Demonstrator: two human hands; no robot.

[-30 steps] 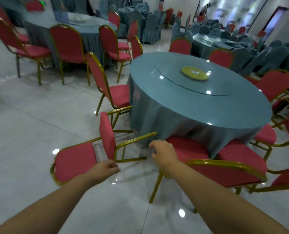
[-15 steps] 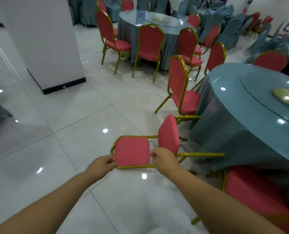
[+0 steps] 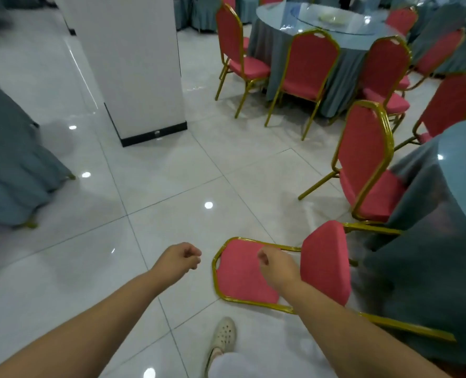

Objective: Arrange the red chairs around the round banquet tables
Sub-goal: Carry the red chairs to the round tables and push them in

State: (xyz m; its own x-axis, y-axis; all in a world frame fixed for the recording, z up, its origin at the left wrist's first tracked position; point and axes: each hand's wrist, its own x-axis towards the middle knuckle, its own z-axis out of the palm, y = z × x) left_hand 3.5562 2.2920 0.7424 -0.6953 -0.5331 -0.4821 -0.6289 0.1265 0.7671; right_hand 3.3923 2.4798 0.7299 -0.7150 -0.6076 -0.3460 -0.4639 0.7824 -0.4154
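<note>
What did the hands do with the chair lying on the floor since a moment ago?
Both hands came off the fallen chair: the left hand now hangs beside it, the right hand above its backrest, both holding nothing. The view swung left. The chair still lies tipped over by the round table.

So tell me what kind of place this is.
Most likely a banquet hall or hotel dining room: round tables draped in blue-grey cloth, red padded chairs with gold frames set around them, and a glossy tiled floor.
</note>
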